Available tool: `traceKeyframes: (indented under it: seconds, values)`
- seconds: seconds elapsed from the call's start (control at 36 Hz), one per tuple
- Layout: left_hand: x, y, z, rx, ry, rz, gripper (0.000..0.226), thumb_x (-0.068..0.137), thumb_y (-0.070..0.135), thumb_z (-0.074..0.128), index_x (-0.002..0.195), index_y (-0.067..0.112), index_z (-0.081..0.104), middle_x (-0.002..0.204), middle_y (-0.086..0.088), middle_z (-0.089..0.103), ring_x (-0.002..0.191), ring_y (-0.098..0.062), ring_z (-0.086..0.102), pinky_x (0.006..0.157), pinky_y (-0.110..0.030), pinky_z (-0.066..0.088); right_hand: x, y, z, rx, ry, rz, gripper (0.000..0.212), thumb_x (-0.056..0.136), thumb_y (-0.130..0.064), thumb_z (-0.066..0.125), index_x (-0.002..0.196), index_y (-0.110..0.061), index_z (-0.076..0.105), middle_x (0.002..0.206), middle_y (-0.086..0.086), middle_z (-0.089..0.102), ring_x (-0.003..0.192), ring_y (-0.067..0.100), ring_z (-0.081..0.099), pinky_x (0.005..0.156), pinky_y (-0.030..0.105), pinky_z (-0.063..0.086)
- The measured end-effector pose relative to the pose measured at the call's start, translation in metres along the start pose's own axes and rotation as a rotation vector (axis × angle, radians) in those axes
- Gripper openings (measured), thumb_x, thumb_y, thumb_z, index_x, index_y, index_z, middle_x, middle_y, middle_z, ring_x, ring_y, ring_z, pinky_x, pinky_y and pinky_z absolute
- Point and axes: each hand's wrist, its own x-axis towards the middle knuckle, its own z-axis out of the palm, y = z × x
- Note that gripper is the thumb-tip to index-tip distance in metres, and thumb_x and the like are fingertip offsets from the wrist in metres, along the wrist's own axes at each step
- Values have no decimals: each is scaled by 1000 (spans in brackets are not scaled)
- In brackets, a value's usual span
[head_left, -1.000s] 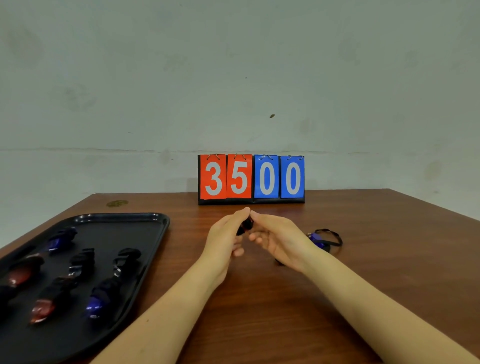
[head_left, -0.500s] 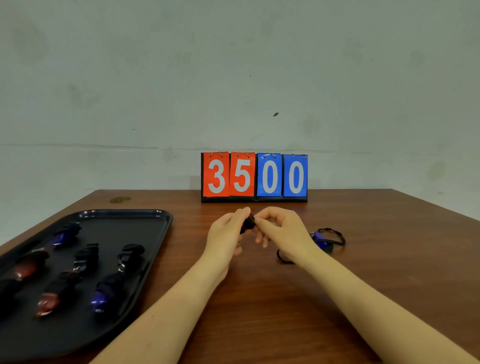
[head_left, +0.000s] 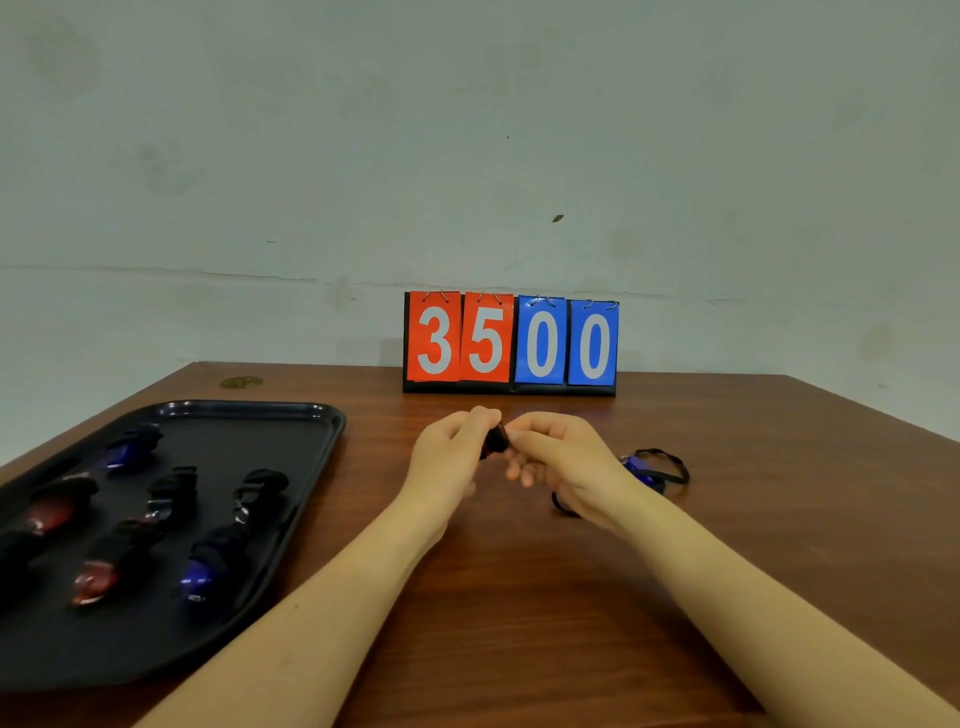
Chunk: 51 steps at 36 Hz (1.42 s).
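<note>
My left hand (head_left: 451, 457) and my right hand (head_left: 558, 462) meet above the middle of the brown table (head_left: 571, 597). Between their fingertips sits a small dark item (head_left: 494, 441), pinched by both hands and mostly hidden by the fingers. A black cord (head_left: 562, 506) hangs out from under my right hand onto the table. Just right of that hand lies a blue whistle-like piece with a black cord (head_left: 655, 467).
A black tray (head_left: 291, 447) at the left holds several small blue and red pieces wrapped in black cord. A flip scoreboard (head_left: 511, 343) reading 3500 stands at the table's back edge against a pale wall.
My right hand's fingers have curled in and closed onto the dark item beside my left hand's fingers. The camera view has tilted slightly.
</note>
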Motion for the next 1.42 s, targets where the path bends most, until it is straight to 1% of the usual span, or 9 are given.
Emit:
traceKeyframes:
  seconds: [0.33,0.67,0.89,0.94,1.03,1.14,1.22,1.33,1.42]
  values:
    - [-3,0,3,-312,-70,-149,30,99,35,43,97,10,59,45,5,38,43,-7,31,44,-21,27,2,7,8,-119,179,-258,13,93,-7,57,95,-15,67,80,5,70,64,16,65,57,22,53]
    - [-6,6,7,-521,-132,-122,37,92,43,55,104,9,59,50,2,37,42,-7,29,43,-20,24,-2,3,8,154,148,-263,15,93,-14,59,98,-12,73,82,11,70,74,16,64,64,22,52]
    - [-10,11,11,-627,-155,-86,40,92,39,54,111,4,54,48,3,50,46,-8,44,41,-16,32,-1,2,11,107,174,-315,15,93,-15,57,96,-10,71,71,5,63,64,11,57,61,21,49]
    - [-10,11,12,-650,-140,-88,40,94,37,53,115,3,54,47,4,53,45,-8,49,41,-16,37,0,4,13,108,189,-309,17,93,-18,57,97,-8,71,73,10,64,68,18,59,64,28,51]
    - [-11,9,14,-692,-134,-86,38,97,31,51,121,2,55,46,4,55,44,-8,55,47,-19,46,2,8,13,126,180,-273,25,94,-23,58,102,-3,71,87,28,66,83,47,60,78,53,52]
    - [-10,7,14,-691,-168,-101,37,100,29,46,123,0,53,46,4,54,44,-7,53,60,-23,47,2,10,13,101,193,-231,26,94,-24,59,100,-2,71,93,32,65,94,53,59,88,63,48]
    - [-9,8,11,-663,-186,-112,37,100,30,45,122,2,54,45,4,55,44,-7,56,66,-26,49,2,11,13,61,192,-230,23,95,-25,57,101,-7,70,93,27,67,91,45,64,87,60,51]
    - [-7,7,8,-620,-162,-164,37,97,40,50,110,7,63,53,1,54,50,-8,53,52,-20,47,0,9,16,-5,133,-261,19,93,-21,59,111,-15,64,86,9,70,75,19,68,75,34,58]
    - [-5,6,6,-630,-167,-201,42,95,45,50,97,7,68,57,-1,49,50,-9,45,51,-21,37,0,9,17,-72,164,-278,21,88,-19,66,107,-28,61,96,4,68,87,12,66,78,25,56]
